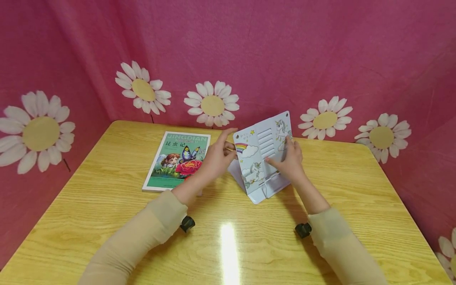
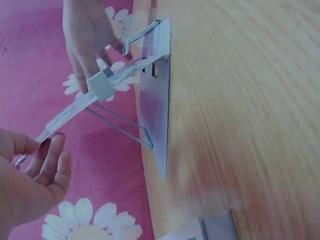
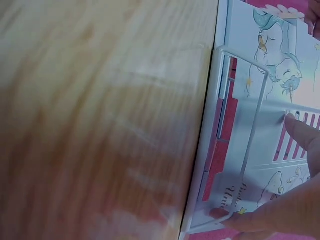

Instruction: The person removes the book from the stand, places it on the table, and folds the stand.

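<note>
A white metal book stand [image 1: 253, 158] with unicorn and rainbow prints stands unfolded on the table, its slotted back panel tilted. My left hand [image 1: 217, 158] holds the panel's upper left corner; in the left wrist view the left hand [image 2: 35, 180] has the panel's edge between thumb and fingers. At the panel's right side, my right hand [image 1: 290, 160] grips the edge, with its thumb on the front beside the slots. In the right wrist view, the wire page holder [image 3: 257, 120] crosses the stand's lower front. A wire prop [image 2: 122, 125] joins panel and base behind.
A green-covered book [image 1: 174, 162] with a butterfly and a red flower lies flat left of the stand, partly behind my left forearm. The wooden table [image 1: 249, 241] meets a pink curtain [image 1: 249, 51] with daisies at its far edge.
</note>
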Motion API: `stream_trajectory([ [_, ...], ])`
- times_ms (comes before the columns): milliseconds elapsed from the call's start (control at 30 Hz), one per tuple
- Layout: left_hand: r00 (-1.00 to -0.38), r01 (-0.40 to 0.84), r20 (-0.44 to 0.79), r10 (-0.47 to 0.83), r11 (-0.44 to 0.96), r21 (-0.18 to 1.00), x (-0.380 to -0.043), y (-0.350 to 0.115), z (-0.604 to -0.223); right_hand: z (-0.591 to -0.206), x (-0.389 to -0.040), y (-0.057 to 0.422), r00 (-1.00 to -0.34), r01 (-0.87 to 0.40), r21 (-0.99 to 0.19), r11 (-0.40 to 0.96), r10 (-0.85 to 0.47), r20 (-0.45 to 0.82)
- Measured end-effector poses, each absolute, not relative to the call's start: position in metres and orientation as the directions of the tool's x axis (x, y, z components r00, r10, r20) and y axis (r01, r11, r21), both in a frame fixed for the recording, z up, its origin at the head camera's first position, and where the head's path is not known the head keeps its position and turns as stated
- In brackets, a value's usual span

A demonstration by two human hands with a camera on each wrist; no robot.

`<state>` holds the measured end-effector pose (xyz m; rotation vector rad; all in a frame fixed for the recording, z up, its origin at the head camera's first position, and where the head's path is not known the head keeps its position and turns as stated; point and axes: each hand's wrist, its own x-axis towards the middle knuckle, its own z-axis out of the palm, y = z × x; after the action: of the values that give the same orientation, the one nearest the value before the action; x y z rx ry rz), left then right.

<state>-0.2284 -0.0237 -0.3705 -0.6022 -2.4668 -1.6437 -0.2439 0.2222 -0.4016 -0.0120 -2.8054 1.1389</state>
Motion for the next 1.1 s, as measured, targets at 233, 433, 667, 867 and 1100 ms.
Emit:
stream_trajectory([
  [233,-0.904,0.410,0.335,0.266,0.313,0.857,-0.2298,-0.0274,-0.3653,-0.4044,-0.2432,0.2171,-0.995,-0.026,-0.712,0.701,0.051,0.086],
  [433,-0.907,0.402,0.328,0.263,0.318,0.858,-0.2291,-0.0266,-0.3634,-0.4045,-0.2439,0.2165,-0.997,-0.019,-0.721,0.692,0.045,0.070],
  [667,-0.911,0.398,0.330,0.248,0.317,0.861,-0.2283,-0.0251,-0.3632,-0.4034,-0.2460,0.2178,-0.998,-0.037,-0.728,0.685,0.017,0.066],
  [867,-0.909,0.402,0.335,0.248,0.309,0.862,-0.2282,-0.0245,-0.3659,-0.4037,-0.2481,0.2199,-0.999,-0.038,-0.730,0.682,0.003,0.055],
  [1100,-0.908,0.405,0.337,0.250,0.306,0.862,-0.2275,-0.0233,-0.3668,-0.4019,-0.2499,0.2213,-0.998,-0.062,-0.723,0.688,-0.020,0.066],
])
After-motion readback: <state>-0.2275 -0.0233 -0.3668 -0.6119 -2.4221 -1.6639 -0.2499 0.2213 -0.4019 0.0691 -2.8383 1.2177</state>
